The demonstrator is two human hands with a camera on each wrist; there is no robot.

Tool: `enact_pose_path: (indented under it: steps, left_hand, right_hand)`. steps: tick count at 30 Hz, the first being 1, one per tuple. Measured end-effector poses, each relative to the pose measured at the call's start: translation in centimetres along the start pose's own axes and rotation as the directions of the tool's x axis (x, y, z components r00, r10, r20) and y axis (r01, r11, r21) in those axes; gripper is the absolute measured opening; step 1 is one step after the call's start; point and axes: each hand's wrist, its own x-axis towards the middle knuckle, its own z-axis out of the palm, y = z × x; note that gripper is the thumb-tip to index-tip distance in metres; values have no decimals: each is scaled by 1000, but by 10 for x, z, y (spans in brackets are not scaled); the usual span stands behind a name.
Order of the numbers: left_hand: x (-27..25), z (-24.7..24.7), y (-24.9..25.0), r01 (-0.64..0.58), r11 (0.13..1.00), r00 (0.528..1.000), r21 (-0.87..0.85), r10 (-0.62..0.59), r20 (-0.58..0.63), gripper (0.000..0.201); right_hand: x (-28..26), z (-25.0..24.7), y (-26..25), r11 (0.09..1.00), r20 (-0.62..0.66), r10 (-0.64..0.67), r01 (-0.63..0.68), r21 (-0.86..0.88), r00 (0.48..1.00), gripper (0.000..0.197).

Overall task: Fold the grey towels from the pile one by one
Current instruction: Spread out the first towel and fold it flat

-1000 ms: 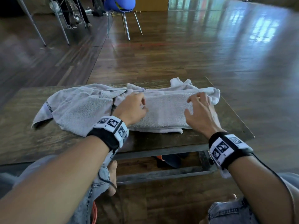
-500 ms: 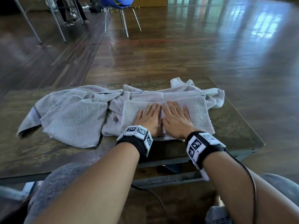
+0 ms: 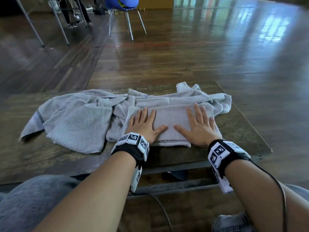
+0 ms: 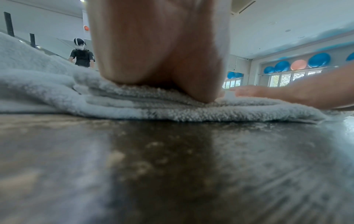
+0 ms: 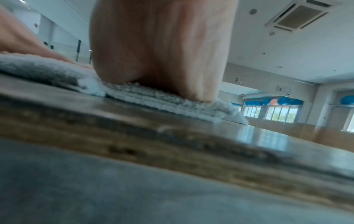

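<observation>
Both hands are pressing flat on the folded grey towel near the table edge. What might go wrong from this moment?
1. The folded towel lies near the front edge of the table, so it may slip off if the left hand or right hand drags it closer.
2. It rests partly on the unfolded towels, so lifting it may pull them along.

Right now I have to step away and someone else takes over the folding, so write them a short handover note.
Left hand: flat, fingers straight, pressing the folded grey towel.
Right hand: flat on the same towel, thumbs pointing at each other.
The towel lies on the wooden table, near its front edge, over other grey cloth.
Done: this towel is folded into a strip.
Left: its final folds if wanted, then the crumpled towels to its left and behind it.
</observation>
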Motion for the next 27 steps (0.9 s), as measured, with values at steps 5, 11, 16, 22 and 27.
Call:
enact_pose_path:
  steps: [5,11,16,22,27]
  left_hand:
    - [-1,-1,-8,28,1000,999,1,-28,26,114]
    - [-1,-1,-8,33,999,999,16,-33,14,114]
    - [-1,0,-8,35,999,999,30,-35,-9,114]
    - [-3,2,-6,34,998,999,48,-32,-41,113]
    - [-14,2,-10,27,999,997,23,-25,-70,103]
  right_hand:
    - [-13,-13,33,977,89,176,-185,111,980,133]
    - [-21,-17,29,963,143,247,-259,70,958,124]
    - [-33,-12,-13,984,-162,175,-168,60,971,101]
    - [-40,11,-46,976,-113,-216,211,-58,970,66]
    - [-26,14,-42,991,-26,-120,118,-63,992,63]
